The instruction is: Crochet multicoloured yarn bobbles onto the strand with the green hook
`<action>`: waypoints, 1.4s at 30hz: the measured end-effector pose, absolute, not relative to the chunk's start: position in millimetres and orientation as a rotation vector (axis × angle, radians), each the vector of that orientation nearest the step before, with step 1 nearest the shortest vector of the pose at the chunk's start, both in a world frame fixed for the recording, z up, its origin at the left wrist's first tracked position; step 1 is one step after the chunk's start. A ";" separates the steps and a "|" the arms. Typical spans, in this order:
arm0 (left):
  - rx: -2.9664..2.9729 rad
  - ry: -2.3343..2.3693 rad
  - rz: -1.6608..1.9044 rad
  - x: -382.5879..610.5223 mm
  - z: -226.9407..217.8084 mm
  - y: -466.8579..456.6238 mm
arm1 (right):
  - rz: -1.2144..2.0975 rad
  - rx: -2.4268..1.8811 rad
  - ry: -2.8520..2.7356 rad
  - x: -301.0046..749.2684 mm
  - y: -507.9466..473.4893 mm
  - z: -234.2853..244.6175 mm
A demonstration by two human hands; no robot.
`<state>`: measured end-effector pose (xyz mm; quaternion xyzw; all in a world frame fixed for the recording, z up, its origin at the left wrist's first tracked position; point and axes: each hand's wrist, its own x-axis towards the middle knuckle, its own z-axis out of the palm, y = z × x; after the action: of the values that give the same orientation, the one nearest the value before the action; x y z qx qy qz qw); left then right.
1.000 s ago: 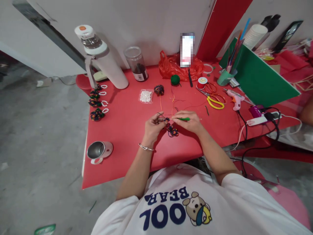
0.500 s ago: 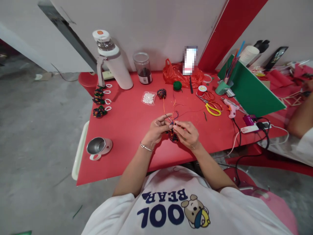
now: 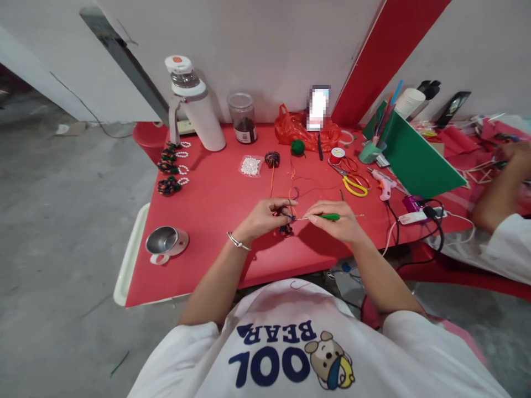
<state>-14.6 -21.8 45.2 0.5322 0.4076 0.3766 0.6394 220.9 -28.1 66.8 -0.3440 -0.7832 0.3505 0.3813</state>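
Observation:
My right hand point(image 3: 335, 220) is closed round a crochet hook point(image 3: 331, 216) with a green handle. Its thin metal shaft points left, and the tip meets the dark crochet piece point(image 3: 285, 230) at my left hand. My left hand point(image 3: 269, 215) pinches that multicoloured piece, which hangs below the fingers. Orange yarn point(image 3: 272, 182) runs from the left hand up to a dark multicoloured yarn ball point(image 3: 272, 159). A second loose strand loops above the fingers. Exactly where the hook tip enters the stitches is too small to make out.
A bag of white beads point(image 3: 250, 165), a green yarn ball point(image 3: 297, 147), scissors point(image 3: 354, 186), a thread spool point(image 3: 337, 156) and a glue gun point(image 3: 384, 184) lie around. A mug point(image 3: 166, 243) stands left, a flask point(image 3: 203, 121) behind. Another person's arm point(image 3: 504, 185) is at right.
My right hand has moved right, away from the left fingers, and the green-handled crochet hook now shows in it with its tip at the piece. The view has shifted slightly.

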 end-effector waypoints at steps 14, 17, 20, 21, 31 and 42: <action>0.964 0.749 0.882 -6.6 44.0 -28.4 | 0.764 -0.755 -1.865 207.9 -52.5 37.3; 0.905 0.775 1.054 3.1 40.3 -30.1 | 0.452 -0.825 -1.921 204.5 -58.7 29.2; 0.867 0.797 1.145 13.2 37.0 -32.2 | 0.269 -0.866 -1.914 200.0 -63.5 16.6; 0.862 0.806 1.151 15.7 36.2 -32.9 | 0.233 -0.869 -1.905 198.5 -64.6 13.0; 1.033 0.917 1.133 13.0 38.7 -37.9 | 0.217 -0.810 -1.974 204.3 -58.8 10.3; 1.001 0.906 1.217 16.7 39.5 -39.3 | 0.281 -0.838 -1.814 199.1 -65.1 12.5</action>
<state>16.7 -39.3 39.5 0.4344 0.3932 0.5281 0.6147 199.1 -65.1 12.5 -0.3512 -0.7609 0.1180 0.5327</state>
